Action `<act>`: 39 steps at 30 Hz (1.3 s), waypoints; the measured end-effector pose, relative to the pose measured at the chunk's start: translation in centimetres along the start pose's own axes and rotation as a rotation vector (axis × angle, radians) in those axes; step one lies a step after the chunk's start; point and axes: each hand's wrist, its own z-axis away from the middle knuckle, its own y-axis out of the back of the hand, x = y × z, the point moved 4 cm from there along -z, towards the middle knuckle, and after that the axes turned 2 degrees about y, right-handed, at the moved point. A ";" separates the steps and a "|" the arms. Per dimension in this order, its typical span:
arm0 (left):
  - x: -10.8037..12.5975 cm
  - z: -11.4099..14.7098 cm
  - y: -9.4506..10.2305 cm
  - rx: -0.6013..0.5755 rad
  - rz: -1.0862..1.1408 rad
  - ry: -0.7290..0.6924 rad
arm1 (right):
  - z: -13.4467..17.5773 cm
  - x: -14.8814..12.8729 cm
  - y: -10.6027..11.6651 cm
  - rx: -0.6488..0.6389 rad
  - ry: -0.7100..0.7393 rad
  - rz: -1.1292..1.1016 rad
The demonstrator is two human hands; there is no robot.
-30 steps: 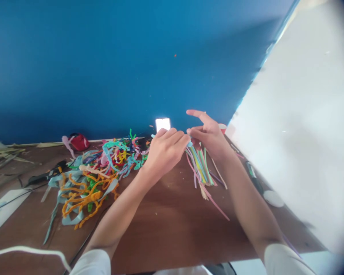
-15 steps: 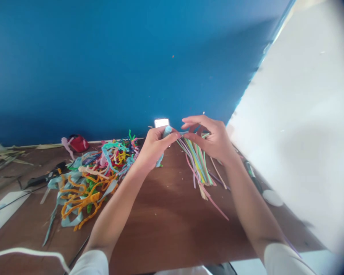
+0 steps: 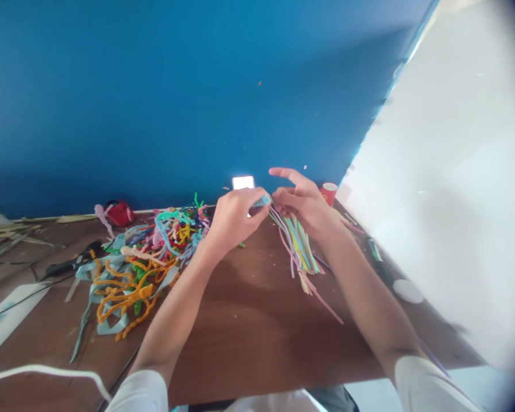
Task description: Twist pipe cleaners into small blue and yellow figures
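Note:
My left hand is closed around a small light-blue piece; its end shows between thumb and fingers, and I cannot tell its exact kind. Close by on the right, my right hand pinches thumb and fingers together near the left fingertips, index finger raised. Whatever lies in that pinch is hidden. Under and behind the right hand, a bundle of pastel strips in pink, green, yellow and lilac lies on the brown table. A lit phone stands behind my left hand.
A tangled heap of colourful pipe cleaners and light-blue ribbon covers the left side. Beyond it are a black glue gun and a red item. On the right lie a red cup, a marker and a white disc.
My left hand has rolled over, so its back now shows and the light-blue piece points right. The right fingers have closed into a pinch. The red cup has come into view.

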 end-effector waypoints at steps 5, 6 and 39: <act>0.1 0.2 -1.0 0.049 -0.304 -0.155 | -0.5 1.9 0.0 0.071 -0.280 -0.236; 0.0 0.2 -0.9 0.064 -0.269 -0.100 | -0.6 2.0 0.1 0.078 -0.258 -0.240; 0.5 0.1 -0.2 0.042 -0.005 0.074 | 0.2 0.0 0.0 0.173 0.281 0.537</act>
